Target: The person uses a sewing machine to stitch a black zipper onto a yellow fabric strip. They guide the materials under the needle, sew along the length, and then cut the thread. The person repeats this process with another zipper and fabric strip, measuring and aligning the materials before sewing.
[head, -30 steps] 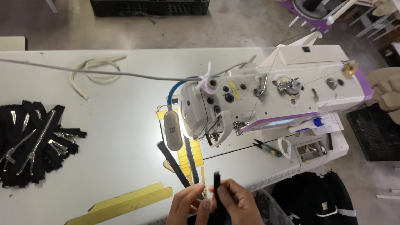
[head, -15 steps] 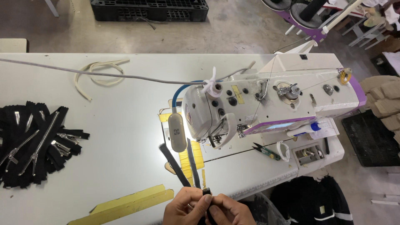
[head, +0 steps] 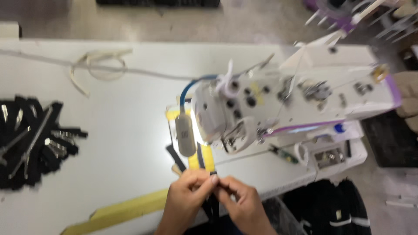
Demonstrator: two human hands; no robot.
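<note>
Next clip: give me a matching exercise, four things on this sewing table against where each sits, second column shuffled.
1. black strip
2. pile of black zippers
3. coiled pale cord
4. sewing machine

a. table's far side, left of middle
b. right part of the table
c. between left hand and right hand
d. table's left edge

Pairs: 1-c, 2-d, 3-a, 4-b

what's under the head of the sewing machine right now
Under the sewing machine head, a lit patch of white table shows yellow tape and a dark strip running toward both hands. The needle area is blurred and partly hidden behind the lamp.
</note>
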